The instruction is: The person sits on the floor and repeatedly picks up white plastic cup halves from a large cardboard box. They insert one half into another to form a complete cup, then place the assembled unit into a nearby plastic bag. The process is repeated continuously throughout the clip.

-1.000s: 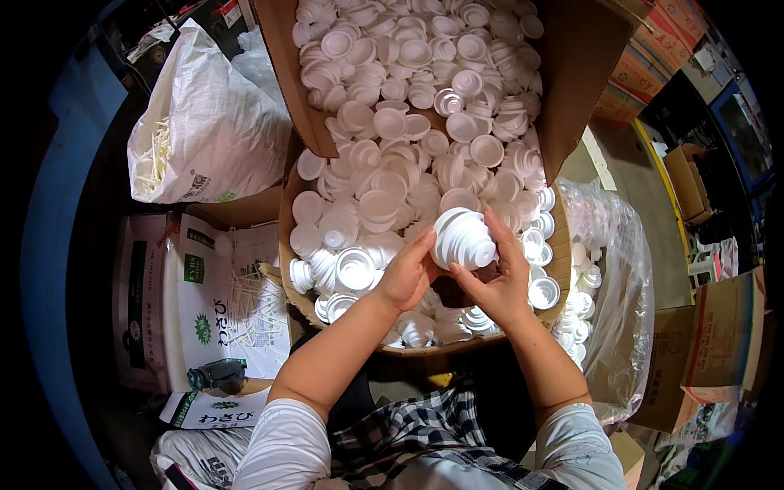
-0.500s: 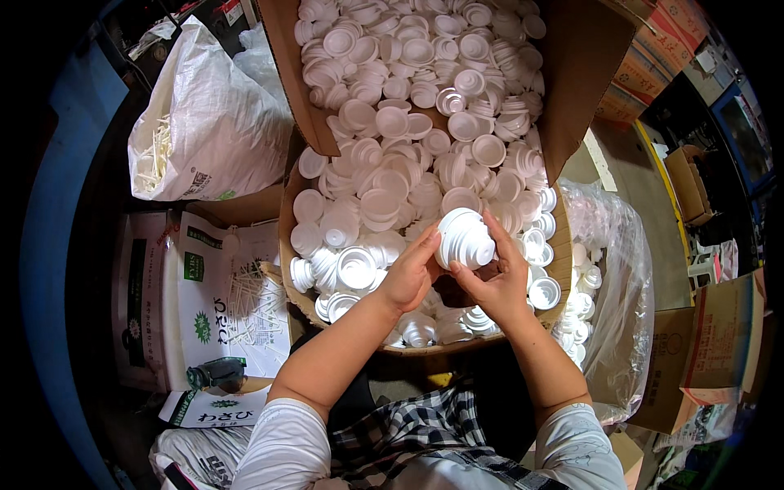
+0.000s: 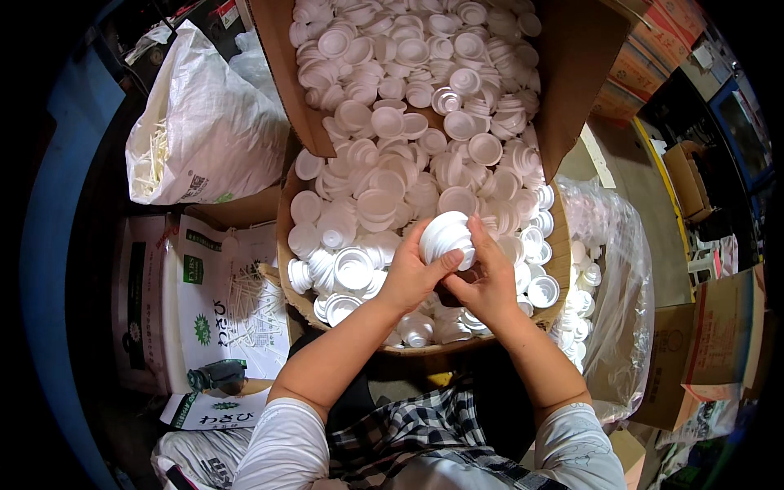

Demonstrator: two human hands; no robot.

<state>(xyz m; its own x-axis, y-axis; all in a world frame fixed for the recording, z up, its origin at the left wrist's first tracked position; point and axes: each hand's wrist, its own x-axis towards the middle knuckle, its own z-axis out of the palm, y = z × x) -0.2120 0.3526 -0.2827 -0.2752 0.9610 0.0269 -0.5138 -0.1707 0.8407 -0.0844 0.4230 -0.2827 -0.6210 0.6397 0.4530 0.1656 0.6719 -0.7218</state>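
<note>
Both hands meet over the near part of a big cardboard box [image 3: 563,65] filled with several small white plastic cups [image 3: 392,122], loose and nested. A short stack of nested white cups [image 3: 446,237] sits between my hands. My left hand [image 3: 415,273] grips the stack from the left with the thumb across its side. My right hand [image 3: 488,282] holds it from the right and below, fingers curled round it.
A white woven sack [image 3: 204,131] with white sticks stands at the left. Below it lies a printed white-and-green carton [image 3: 204,302]. A clear plastic bag [image 3: 612,278] holding more white cups is at the right. Brown cardboard boxes [image 3: 702,351] stand at the far right.
The stack has stayed between both hands, turned slightly and shifted a little down. My left thumb now lies across its side.
</note>
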